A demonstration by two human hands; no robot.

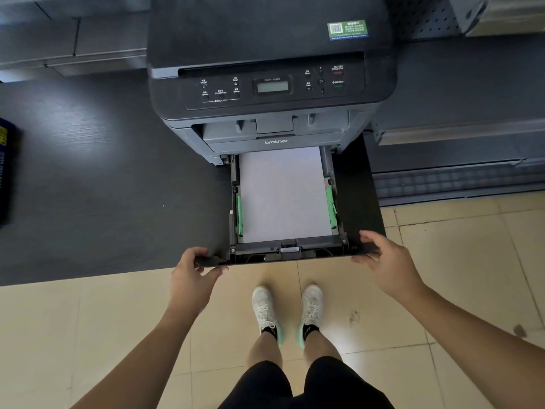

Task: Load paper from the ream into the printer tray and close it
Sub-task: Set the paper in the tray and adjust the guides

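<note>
A dark grey printer [271, 69] stands on a black desk [103, 187]. Its paper tray [287, 256] is pulled out toward me over the desk's front edge. A stack of white paper [283, 196] lies flat in the tray between green side guides [239, 214]. My left hand [191, 273] grips the tray's front panel at its left corner, thumb under and fingers over. My right hand [386, 261] holds the panel's right corner, fingers curled over the top edge.
A dark blue package [7, 172] lies at the desk's far left edge. Grey equipment [457, 149] sits to the right of the printer. Below the desk is a beige tiled floor [442, 261] with my two white shoes [286, 311].
</note>
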